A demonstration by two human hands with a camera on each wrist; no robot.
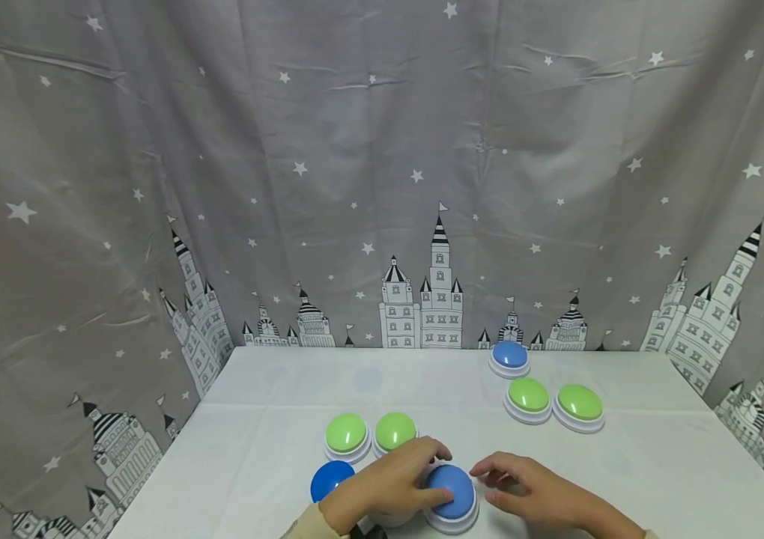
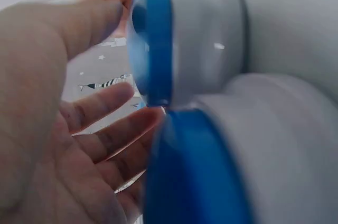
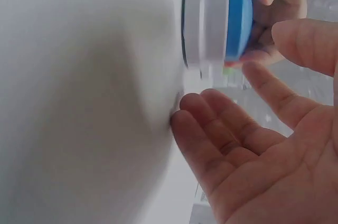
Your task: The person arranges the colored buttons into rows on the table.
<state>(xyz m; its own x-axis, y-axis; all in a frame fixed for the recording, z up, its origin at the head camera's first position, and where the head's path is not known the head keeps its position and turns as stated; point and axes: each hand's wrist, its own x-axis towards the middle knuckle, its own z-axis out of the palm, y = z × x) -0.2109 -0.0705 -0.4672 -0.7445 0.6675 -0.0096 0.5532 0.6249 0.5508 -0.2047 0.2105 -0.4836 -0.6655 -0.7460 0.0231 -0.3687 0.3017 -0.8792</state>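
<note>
A push button with a blue dome and white base [image 1: 456,483] stands upright on the white table, between both hands. My left hand [image 1: 398,477] hovers over its left side, the thumb across the dome and the fingers behind it, not curled round it. In the left wrist view, the thumb is close to the dome [image 2: 153,39]; contact is hard to tell. My right hand [image 1: 537,490] is just right of the button, fingers loosely bent and apart from it. A second blue button [image 2: 195,182] sits close beside it, mostly hidden by my left hand in the head view.
Two green buttons [image 1: 346,433] and another blue button [image 1: 331,479] stand at the left. At the back right are a blue button [image 1: 510,355] and two green ones [image 1: 580,403]. A grey curtain [image 1: 328,150] with castles hangs behind the table.
</note>
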